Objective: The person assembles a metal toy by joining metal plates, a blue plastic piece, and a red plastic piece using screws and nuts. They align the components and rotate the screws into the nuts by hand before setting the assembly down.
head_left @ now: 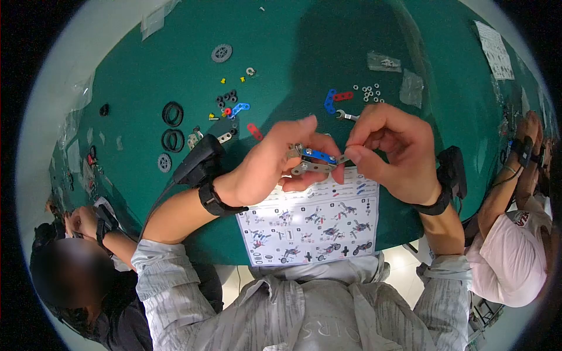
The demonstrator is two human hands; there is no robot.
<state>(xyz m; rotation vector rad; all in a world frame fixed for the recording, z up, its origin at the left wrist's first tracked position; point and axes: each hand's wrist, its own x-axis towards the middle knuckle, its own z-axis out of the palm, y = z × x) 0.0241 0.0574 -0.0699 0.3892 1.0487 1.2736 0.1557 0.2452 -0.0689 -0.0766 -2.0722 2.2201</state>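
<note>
— Grey, streaked cloth shirt (328, 310) nearest us, then the white, printed paper instruction sheet (307, 234). Where's the work?

— Over the sheet's far edge: a silvery metal assembly of hole-punched strips, with one blue perforated strip (319, 155) screwed on. The left hand (266, 152) has its fingers curled firmly around it.

— And the right hand (401, 146)?

— Above the sheet's far right corner, thumb and forefinger pinched nearly together at a small, silvery, holed end piece (343, 158). I can't tell whether that piece is loose or fixed.

— How would you handle this step?

— I'd let the left hand brace the strips so they don't swivel on their screws, and leave the fine lining-up to the right fingertips. Check hole against hole before tightening; thin metal could slip from so small a pinch.

— What other materials?

— Beyond the sheet's far right corner, a shiny, open-ended metal spanner (348, 116), a flat, round-ended red strip (343, 96) and a bent blue strip (330, 101). Well left of the sheet, black, rubbery-looking rings (164, 115) and a grey, spoked wheel (164, 162).
</note>
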